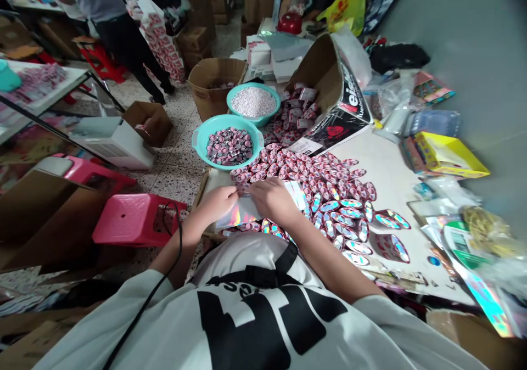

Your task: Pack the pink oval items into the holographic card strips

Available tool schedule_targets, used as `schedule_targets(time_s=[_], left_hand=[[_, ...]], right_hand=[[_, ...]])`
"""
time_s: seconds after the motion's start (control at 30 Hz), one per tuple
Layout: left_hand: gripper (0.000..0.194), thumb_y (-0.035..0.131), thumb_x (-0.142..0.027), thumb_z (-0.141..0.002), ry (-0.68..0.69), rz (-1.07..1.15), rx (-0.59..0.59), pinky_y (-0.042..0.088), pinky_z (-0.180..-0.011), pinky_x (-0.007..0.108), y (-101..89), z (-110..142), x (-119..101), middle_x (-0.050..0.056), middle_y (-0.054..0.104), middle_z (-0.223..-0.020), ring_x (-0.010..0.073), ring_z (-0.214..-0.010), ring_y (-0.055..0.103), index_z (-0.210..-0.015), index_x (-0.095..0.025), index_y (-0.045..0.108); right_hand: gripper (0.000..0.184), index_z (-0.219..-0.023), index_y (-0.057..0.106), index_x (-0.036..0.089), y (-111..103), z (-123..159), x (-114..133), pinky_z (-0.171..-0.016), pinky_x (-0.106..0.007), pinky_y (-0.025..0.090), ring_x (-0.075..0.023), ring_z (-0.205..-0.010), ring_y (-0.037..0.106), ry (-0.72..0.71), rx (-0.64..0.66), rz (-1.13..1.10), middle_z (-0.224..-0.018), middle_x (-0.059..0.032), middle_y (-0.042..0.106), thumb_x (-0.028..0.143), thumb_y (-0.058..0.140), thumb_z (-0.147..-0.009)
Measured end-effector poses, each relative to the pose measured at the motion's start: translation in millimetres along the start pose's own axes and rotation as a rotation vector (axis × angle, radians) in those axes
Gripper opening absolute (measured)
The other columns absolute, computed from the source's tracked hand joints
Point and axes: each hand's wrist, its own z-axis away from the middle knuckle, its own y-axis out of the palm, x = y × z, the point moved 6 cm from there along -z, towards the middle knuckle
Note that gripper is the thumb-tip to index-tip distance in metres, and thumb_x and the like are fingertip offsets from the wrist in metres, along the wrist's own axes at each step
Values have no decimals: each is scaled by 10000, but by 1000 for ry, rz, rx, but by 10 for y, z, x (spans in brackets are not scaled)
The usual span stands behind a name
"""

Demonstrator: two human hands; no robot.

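Note:
Close together at the table's near edge, my left hand (222,201) and my right hand (275,198) meet with bent, closed fingertips. Whatever lies between the fingertips is too small or hidden to make out. Beneath them is a shiny rainbow-reflecting sheet (241,214). Just beyond and to the right, many small pink-and-red printed sleeves stand open in rows, each with a round pink piece (284,164) inside. Nearer on the right, more sleeves (346,219) show mirror-like insides. Left of these, a teal basin (198,146) holds loose pink and silver round pieces.
A second teal basin (263,122) holds small white pieces. A tipped cardboard box (325,65) spills printed packets onto the table. Plastic bags and a yellow tray (465,164) lie along the right wall. A pink stool (123,216) stands left; another person (111,18) stands farther back.

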Motion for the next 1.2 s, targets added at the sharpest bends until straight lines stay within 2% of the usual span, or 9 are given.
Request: schedule_targets(time_s=[0.1, 0.23, 0.33, 0.57, 0.77, 1.03, 1.2], left_hand=[[411, 368, -444, -929, 4, 137, 2, 273, -546, 253, 81, -21, -8, 9, 566, -636, 142, -609, 481, -728, -168, 598], [427, 374, -481, -925, 10, 274, 25, 307, -568, 251, 170, -22, -2, -4, 540, -625, 139, -615, 472, -701, -166, 555], [424, 382, -489, -927, 12, 316, 15, 316, -583, 251, 218, -1, 7, -16, 526, -626, 134, -622, 468, -686, -172, 527], [409, 401, -481, -923, 3, 310, -6, 316, -585, 253, 304, 50, 38, -27, 506, -605, 130, -608, 462, -667, -180, 508], [442, 381, -513, -931, -11, 331, -22, 343, -593, 249, 345, 39, 64, -15, 560, -640, 139, -628, 491, -708, -175, 559], [453, 388, -510, -929, -27, 348, -49, 376, -615, 251, 417, 64, 105, 15, 618, -674, 157, -661, 519, -754, -160, 617], [454, 364, -491, -940, -85, 259, -169, 325, -590, 248, 283, 44, 214, 4, 576, -633, 142, -624, 491, -692, -169, 567]], right_hand=[[346, -1236, 652, 240, 21, 68, -54, -946, -394, 361, -220, -1001, 616, 46, -118, -52, -1144, -89, 702, 222, 421, -979], [304, -1096, 710, 222, 53, 181, -144, -928, -392, 399, -219, -989, 619, 97, -187, -100, -1108, -88, 712, 239, 430, -979], [261, -1029, 719, 221, 101, 244, -169, -922, -385, 408, -215, -986, 621, 108, -177, -116, -1110, -83, 706, 235, 466, -965], [332, -1254, 624, 220, 156, 272, -161, -909, -386, 421, -236, -1025, 590, 157, -146, -154, -1103, -106, 662, 231, 506, -944], [304, -1206, 661, 260, 153, 300, -132, -967, -410, 382, -221, -1010, 577, 123, -171, -106, -1103, -91, 653, 241, 471, -969], [282, -1160, 677, 249, 228, 362, -120, -1023, -433, 361, -227, -1098, 573, 143, -124, -124, -1202, -96, 639, 244, 477, -961], [170, -984, 708, 226, 139, 404, -35, -1042, -485, 337, -274, -1193, 522, 134, -90, -129, -1272, -120, 600, 319, 589, -905]])
